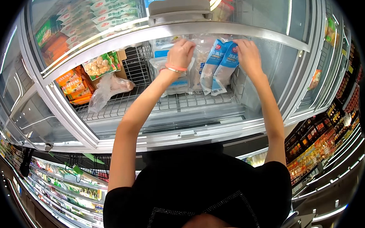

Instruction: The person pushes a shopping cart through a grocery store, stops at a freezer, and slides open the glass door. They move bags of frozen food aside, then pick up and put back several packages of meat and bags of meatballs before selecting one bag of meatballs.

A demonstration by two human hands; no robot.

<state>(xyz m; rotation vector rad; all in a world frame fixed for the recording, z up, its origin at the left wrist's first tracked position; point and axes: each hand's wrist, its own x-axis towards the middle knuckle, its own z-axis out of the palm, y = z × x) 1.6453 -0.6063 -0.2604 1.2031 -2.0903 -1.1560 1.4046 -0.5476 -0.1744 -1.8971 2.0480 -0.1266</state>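
My right hand [248, 53] has its fingers closed on the top corner of a blue-and-clear basa fillet pack [228, 68]. A second basa fillet pack [211, 64] leans beside it on the left, both tilted upright in the wire basket. My left hand [180, 53], with an orange band and bracelet at the wrist, is curled above the pale frozen packs [175, 81]. Its fingertips are bent near the top of a clear plastic bag [199, 61]; what they grip is hidden.
The freezer's metal frame bar [163, 32] and handle [180, 8] cross just beyond my hands. To the left lie orange packets [73, 83], a meatball bag [97, 66] and a plastic-wrapped item [109, 90]. The freezer's front rim [183, 135] runs below my forearms.
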